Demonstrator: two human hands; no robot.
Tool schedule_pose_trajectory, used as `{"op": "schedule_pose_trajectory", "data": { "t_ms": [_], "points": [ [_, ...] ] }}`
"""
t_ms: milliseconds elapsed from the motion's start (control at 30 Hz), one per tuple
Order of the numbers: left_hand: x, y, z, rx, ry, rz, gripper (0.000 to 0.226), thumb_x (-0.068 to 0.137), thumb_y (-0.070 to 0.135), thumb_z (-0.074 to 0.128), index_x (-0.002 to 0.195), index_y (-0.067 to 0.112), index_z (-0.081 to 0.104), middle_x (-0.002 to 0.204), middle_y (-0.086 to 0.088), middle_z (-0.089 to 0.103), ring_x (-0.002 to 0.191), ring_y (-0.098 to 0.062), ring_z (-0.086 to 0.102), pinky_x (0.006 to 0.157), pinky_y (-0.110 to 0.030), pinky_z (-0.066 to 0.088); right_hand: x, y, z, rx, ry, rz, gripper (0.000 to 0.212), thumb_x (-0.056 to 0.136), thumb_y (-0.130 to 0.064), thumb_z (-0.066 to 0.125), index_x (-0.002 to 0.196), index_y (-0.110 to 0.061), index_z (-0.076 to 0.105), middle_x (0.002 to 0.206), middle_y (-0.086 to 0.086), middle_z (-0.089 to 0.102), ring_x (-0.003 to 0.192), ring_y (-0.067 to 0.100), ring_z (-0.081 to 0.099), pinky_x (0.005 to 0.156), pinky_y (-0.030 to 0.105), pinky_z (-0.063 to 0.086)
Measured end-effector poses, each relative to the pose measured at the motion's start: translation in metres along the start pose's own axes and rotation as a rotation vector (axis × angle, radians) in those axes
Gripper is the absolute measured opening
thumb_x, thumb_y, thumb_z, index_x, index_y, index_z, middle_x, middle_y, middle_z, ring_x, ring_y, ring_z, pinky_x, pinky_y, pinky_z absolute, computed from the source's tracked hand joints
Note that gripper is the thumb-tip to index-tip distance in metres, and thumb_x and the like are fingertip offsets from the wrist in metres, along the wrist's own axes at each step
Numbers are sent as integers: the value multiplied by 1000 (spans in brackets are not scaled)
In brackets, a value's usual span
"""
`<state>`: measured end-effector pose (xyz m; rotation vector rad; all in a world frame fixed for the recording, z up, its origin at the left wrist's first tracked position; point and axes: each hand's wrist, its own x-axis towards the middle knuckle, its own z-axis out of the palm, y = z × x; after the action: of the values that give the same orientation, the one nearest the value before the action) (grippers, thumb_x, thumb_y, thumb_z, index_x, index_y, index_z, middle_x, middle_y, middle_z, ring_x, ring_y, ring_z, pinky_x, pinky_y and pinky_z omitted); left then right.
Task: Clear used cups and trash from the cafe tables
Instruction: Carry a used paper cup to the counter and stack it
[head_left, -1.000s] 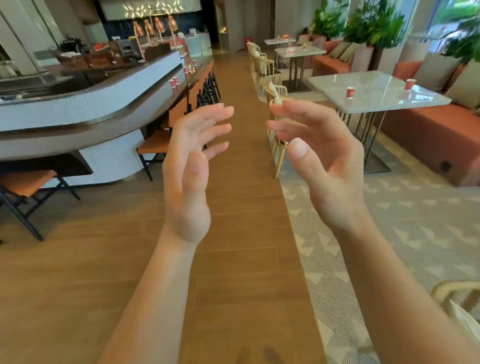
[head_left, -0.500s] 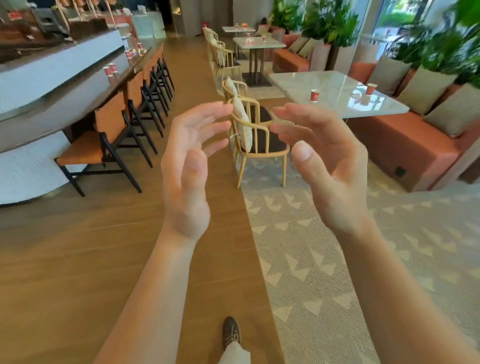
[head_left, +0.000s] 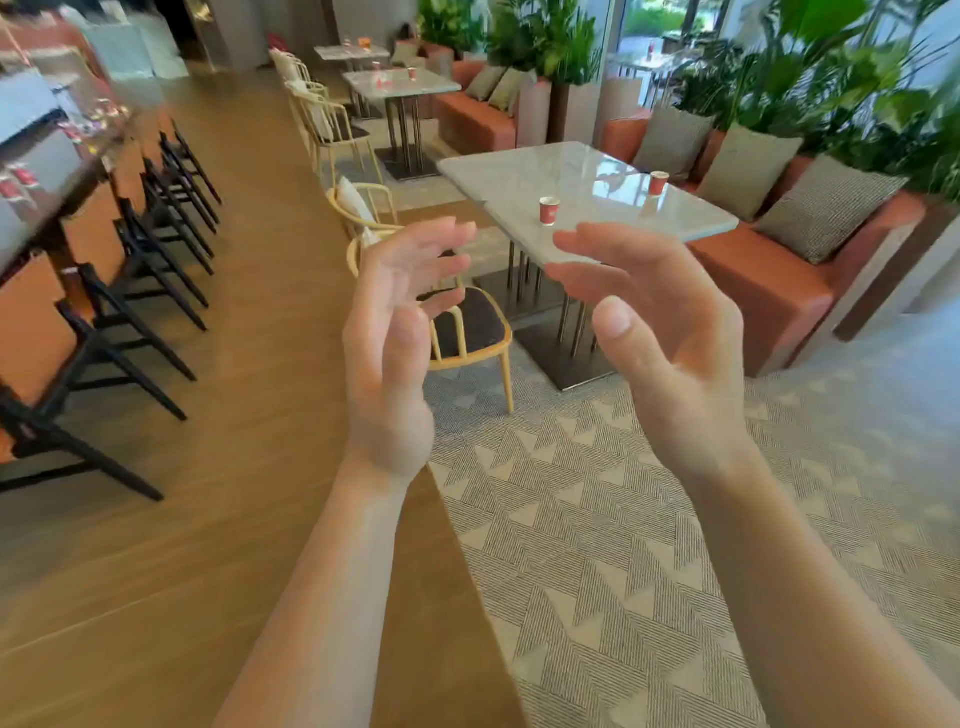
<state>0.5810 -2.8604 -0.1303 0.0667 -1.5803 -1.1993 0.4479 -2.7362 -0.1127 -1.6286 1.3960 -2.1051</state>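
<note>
Step in hand: The approach, I'd judge. Nothing is collected yet, and both hands are raised in front of the body.
Left hand (head_left: 395, 332): Empty, fingers loose and spread wide, palm turned inward.
Right hand (head_left: 660, 322): Empty too, fingers straight and relaxed, palm facing the left one, the two well apart.
Worktop (head_left: 519, 176): The nearest pale marble one, ahead and to the right, beside the orange sofa (head_left: 769, 280).
Near cup (head_left: 549, 210): Red paper cup, upright on the worktop on the side toward the aisle.
Far cup (head_left: 658, 183): Second red cup, upright on the sofa side, well apart from the first.
Chair (head_left: 467, 327): Yellow frame, dark seat, pulled up to the worktop's aisle side.
Next move: Probably close in on the corner of the worktop past the chair and take the near cup first. Then comes a longer reach across for the far one. Whether either holds liquid cannot be told, so lifting them level looks wise.
More to clear: A back worktop (head_left: 400, 80) carries small red cups (head_left: 412, 74). The bar at the left is too blurred to tell.
Writing: There is a pale mark on the near cup, too small to read. Nothing else is legible.
</note>
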Motion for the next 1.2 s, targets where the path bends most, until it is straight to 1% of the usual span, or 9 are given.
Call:
{"op": "schedule_pose_trajectory", "data": {
  "t_ms": [67, 133, 233, 300, 467, 600, 733, 933, 1200],
  "points": [
    [25, -37, 15, -9, -15, -26, 74, 90, 81, 47, 133, 21, 53, 140, -13, 59, 127, -35, 58, 102, -48, 48, 21, 31, -19, -25, 34, 21, 37, 95, -34, 64, 127, -15, 59, 129, 7, 69, 120, 25, 69, 103, 35, 51],
    [51, -75, 34, -8, -41, -39, 75, 89, 81, 47, 134, 21, 52, 139, -12, 60, 127, -35, 58, 103, -50, 49, 44, 65, -40, -28, 52, 33, 37, 94, -31, 62, 127, -14, 59, 129, 7, 68, 119, 26, 69, 103, 34, 52],
    [92, -134, 65, -9, -86, -38, 79, 88, 82, 49, 134, 18, 52, 139, -12, 60, 127, -34, 58, 104, -54, 49, 84, 121, -74, -4, 74, 9, 47, 96, -46, 68, 129, -14, 59, 130, 9, 68, 120, 25, 69, 103, 33, 51],
    [125, -170, 87, 7, -99, -47, 80, 88, 83, 49, 134, 17, 53, 140, -13, 60, 126, -34, 59, 104, -55, 48, 117, 157, -98, 17, 86, 1, 54, 95, -55, 65, 130, -15, 59, 131, 10, 67, 121, 26, 69, 103, 32, 51],
    [231, -242, 146, 21, -67, -9, 81, 87, 83, 51, 133, 17, 51, 140, -13, 59, 128, -33, 58, 104, -49, 48, 223, 230, -164, 51, 65, -12, 54, 95, -48, 68, 130, -9, 59, 133, 12, 67, 120, 27, 68, 103, 34, 51],
    [291, -298, 180, 36, -65, -23, 83, 87, 83, 50, 134, 14, 50, 140, -14, 58, 127, -32, 58, 105, -50, 47, 293, 279, -204, 32, 24, -22, 60, 95, -53, 63, 131, -5, 58, 131, 12, 67, 120, 26, 69, 103, 33, 50],
    [330, -368, 197, 45, -69, -81, 81, 87, 83, 50, 135, 17, 51, 142, -15, 59, 129, -32, 58, 106, -52, 48, 332, 343, -231, 56, 17, 34, 56, 94, -55, 65, 130, -11, 59, 132, 13, 67, 121, 27, 68, 104, 36, 51],
    [404, -493, 205, 5, -25, -109, 79, 88, 82, 49, 134, 19, 51, 143, -15, 58, 129, -31, 57, 107, -46, 45, 412, 453, -262, 37, -13, 77, 57, 95, -55, 65, 130, -11, 59, 133, 13, 66, 121, 29, 68, 104, 36, 51],
    [547, -671, 199, -15, 92, -116, 94, 86, 85, 48, 136, 6, 51, 141, -17, 59, 126, -31, 59, 106, -47, 45, 572, 586, -286, -64, -72, 109, 50, 94, -50, 70, 127, -13, 61, 131, 9, 68, 120, 29, 68, 105, 41, 53]
  ]
}}
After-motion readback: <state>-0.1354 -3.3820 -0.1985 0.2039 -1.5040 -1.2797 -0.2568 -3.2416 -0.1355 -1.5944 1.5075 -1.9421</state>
